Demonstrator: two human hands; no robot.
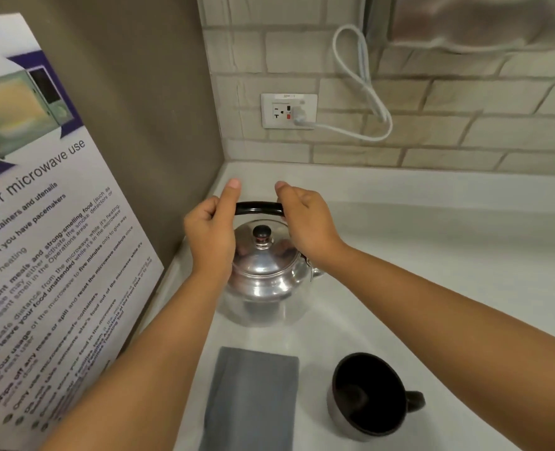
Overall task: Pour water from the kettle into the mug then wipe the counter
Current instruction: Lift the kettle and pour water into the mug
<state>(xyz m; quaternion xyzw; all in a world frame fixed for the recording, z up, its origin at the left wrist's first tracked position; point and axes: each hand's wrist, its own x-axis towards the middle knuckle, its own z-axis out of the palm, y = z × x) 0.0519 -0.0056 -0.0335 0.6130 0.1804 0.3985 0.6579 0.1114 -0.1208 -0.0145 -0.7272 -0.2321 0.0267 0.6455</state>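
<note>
White table [432,242] carries a steel kettle [266,275]; left hand [209,236] and right hand [305,222] both grip its black handle [259,208].

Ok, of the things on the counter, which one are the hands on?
The steel kettle: left hand and right hand grip its black handle. The grey cloth and black mug sit untouched, nearer the camera.

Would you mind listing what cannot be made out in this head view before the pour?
- Kettle: its lid is on, so any water inside is hidden.
- Kettle spout: mostly behind the right hand.
- Handle ends: covered by the left hand and the right.
- Grey cloth: near edge cut off by the frame.
- Poster: small print blurred.
</note>
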